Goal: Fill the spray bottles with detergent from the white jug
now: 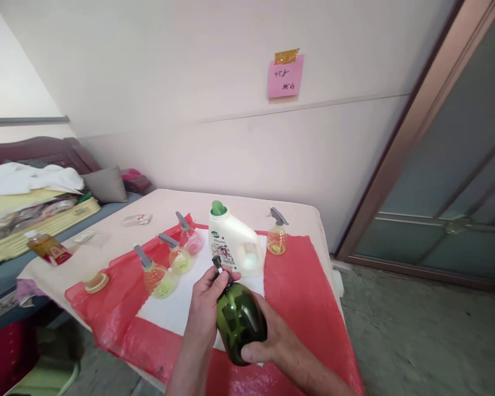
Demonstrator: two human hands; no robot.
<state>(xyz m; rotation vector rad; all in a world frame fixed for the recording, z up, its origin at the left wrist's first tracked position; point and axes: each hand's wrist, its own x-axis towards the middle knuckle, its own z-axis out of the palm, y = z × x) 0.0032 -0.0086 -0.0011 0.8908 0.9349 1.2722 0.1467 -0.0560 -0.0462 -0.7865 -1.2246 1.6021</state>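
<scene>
A dark green bottle with a black pump top is tilted in front of me, held by both hands. My left hand closes around its neck, just under the pump. Around the lower body wraps my right hand, thumb near the base. Behind the bottle stands a large white jug with a handle and a green piece in its mouth. Several clear spray bottles with grey triggers stand about: a yellowish one, another, a pink one and one on the right.
Red cloth and a white sheet cover the table. A round lid lies at left, near a bottle of amber liquid. A pink note is taped to the wall. A glazed door stands right.
</scene>
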